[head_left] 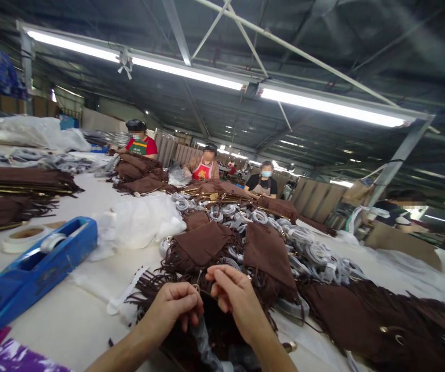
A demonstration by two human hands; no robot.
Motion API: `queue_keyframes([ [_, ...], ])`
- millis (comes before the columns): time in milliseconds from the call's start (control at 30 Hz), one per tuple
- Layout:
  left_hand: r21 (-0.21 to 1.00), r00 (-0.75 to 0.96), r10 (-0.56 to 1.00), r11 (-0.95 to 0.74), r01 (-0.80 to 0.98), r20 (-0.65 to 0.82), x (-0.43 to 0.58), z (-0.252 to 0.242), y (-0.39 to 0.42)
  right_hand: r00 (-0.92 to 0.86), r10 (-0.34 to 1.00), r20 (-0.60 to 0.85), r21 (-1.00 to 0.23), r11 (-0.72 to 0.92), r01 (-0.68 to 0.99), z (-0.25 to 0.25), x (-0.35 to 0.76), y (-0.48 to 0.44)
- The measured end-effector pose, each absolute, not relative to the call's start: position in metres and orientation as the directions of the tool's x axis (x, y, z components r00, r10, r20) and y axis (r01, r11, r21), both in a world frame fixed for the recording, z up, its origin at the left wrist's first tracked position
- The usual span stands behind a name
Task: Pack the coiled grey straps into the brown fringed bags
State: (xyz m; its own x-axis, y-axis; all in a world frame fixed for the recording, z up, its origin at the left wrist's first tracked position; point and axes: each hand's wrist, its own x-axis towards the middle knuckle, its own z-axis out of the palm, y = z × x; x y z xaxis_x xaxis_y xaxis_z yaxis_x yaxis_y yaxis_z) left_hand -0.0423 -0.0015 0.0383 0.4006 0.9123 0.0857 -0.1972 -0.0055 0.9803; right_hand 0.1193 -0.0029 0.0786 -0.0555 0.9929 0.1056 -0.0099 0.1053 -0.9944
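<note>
My left hand (175, 306) and my right hand (234, 297) meet at the near edge of the table, both with fingers pinched. Between the fingertips is a small metal ring (197, 287) attached to a brown fringed suede bag (210, 325) lying under my hands. A piece of clear plastic (205, 347) hangs below my left fingers. More brown fringed bags (264, 250) lie just beyond, among several coiled white-wrapped straps (315, 253).
A blue tape dispenser (32, 271) and a tape roll (22, 237) sit on the white table (71, 315) at left. White plastic bags (140, 219) lie mid-table. Stacks of brown bags (20, 181) lie far left. Three people (205, 164) work across the table; another person (400, 209) is at right.
</note>
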Motion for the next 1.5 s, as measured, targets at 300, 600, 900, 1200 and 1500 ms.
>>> queue_keyframes([
  [300,0.979,0.465,0.877,-0.025,-0.204,0.119,-0.041,0.032,0.000,-0.184,0.978,0.101,-0.994,0.094,-0.048,0.072,0.099,-0.005],
  [600,0.977,0.360,0.913,-0.212,0.025,0.189,-0.045,0.036,-0.006,-0.166,0.985,0.042,-0.998,0.035,-0.047,0.059,0.119,-0.013],
  [900,0.844,0.417,0.831,-0.486,0.225,0.367,-0.046,0.043,-0.008,-0.227,0.970,0.087,-0.996,0.078,-0.047,0.044,0.122,-0.012],
  [1200,0.857,0.431,0.835,-0.466,0.222,0.342,-0.045,0.045,-0.009,-0.254,0.964,0.079,-0.997,0.076,-0.022,0.042,0.123,-0.010],
  [1500,0.875,0.462,0.830,-0.441,0.199,0.314,-0.046,0.042,-0.008,-0.257,0.960,0.107,-0.991,0.123,0.046,0.042,0.122,-0.011],
])
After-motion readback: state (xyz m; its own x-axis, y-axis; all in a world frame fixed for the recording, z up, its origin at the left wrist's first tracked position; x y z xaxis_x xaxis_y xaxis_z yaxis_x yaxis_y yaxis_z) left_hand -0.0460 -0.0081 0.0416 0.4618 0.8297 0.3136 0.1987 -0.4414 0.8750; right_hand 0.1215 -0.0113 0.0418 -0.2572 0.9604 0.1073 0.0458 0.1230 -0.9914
